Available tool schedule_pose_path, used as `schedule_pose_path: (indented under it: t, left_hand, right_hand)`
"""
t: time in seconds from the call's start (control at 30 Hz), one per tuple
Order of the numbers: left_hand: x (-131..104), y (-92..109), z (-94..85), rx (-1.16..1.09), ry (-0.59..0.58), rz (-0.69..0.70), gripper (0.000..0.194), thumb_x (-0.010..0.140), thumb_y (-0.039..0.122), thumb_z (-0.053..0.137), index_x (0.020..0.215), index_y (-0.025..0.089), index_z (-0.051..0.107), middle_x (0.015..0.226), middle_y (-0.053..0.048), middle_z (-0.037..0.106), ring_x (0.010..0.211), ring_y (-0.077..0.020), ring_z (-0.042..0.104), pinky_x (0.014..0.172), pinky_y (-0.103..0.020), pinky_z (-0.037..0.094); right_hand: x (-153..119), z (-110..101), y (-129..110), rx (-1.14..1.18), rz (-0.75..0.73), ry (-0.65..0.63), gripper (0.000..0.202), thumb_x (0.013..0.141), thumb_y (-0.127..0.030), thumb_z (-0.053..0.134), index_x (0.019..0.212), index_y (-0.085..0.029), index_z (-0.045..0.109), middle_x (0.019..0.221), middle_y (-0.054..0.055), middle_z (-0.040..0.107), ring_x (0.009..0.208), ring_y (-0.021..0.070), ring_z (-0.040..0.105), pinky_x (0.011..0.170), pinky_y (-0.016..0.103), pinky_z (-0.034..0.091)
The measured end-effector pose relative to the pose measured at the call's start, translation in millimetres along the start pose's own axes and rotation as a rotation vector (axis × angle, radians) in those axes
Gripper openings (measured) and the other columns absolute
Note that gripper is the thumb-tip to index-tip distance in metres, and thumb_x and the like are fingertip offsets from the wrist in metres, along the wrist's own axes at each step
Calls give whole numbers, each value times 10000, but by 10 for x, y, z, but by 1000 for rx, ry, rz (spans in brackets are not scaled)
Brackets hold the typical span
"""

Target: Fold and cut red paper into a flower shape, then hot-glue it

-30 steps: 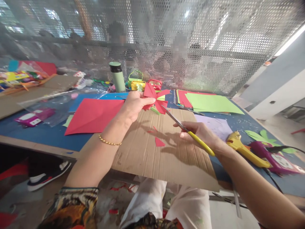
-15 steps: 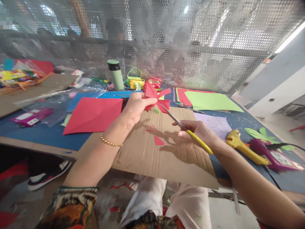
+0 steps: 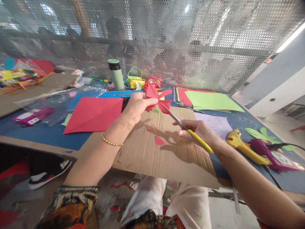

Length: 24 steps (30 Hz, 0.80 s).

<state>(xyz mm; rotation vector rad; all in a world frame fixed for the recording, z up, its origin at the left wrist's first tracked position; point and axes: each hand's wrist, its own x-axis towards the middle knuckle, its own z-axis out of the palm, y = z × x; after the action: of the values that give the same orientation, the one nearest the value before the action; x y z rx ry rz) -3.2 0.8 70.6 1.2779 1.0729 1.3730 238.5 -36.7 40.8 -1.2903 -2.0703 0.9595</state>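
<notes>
My left hand (image 3: 138,106) pinches a red paper flower (image 3: 152,90) with several cut petals, held above the brown cardboard (image 3: 143,149). Yellow-handled scissors (image 3: 199,140) are in my right hand (image 3: 196,130), its fingers closed around the handles. Their blades reach up to the flower's lower right petal and touch or overlap it; I cannot tell whether they are cutting. Beneath, a small red paper scrap (image 3: 159,140) and thin red slivers lie on the cardboard.
Red paper (image 3: 95,114) lies left, green paper (image 3: 214,100) back right. A green tumbler (image 3: 116,76) stands at the back beside small paper baskets (image 3: 137,83). On the right are a yellow glue gun (image 3: 245,148) and a purple device (image 3: 274,156). A perforated metal screen (image 3: 152,41) closes off the back.
Almost nothing differs. The flower and both hands sit very slightly to the right in the picture, along with the whole view; the scissors keep their place at the petal.
</notes>
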Motion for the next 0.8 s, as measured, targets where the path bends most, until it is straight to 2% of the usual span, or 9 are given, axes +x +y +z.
schedule_pose_path:
  t: [0.23, 0.43, 0.8]
  left_hand:
    - [-5, 9, 6, 9, 10, -3, 140, 610, 201, 757, 567, 188, 624, 549, 35, 586, 552, -93, 489, 618, -255, 451]
    - [2, -1, -7, 0, 3, -1, 145, 624, 190, 768, 583, 184, 629, 557, 34, 588, 594, -110, 540, 686, -277, 490]
    - [-5, 1, 5, -14, 3, 13, 150, 594, 206, 767, 561, 183, 622, 540, 42, 568, 538, -86, 469, 590, -249, 430]
  right_hand:
    - [5, 5, 15, -4, -4, -4, 896, 668, -913, 691, 1051, -108, 786, 613, -28, 442, 569, 114, 335, 514, 277, 253]
    - [0, 15, 29, 9, -9, 1, 803, 703, -863, 703, 1028, -133, 788, 589, -45, 407, 536, 101, 306, 485, 272, 237]
    - [-34, 42, -11, 47, 36, 13, 789, 708, -820, 737, 1046, -109, 790, 574, -49, 419, 490, 89, 324, 456, 267, 237]
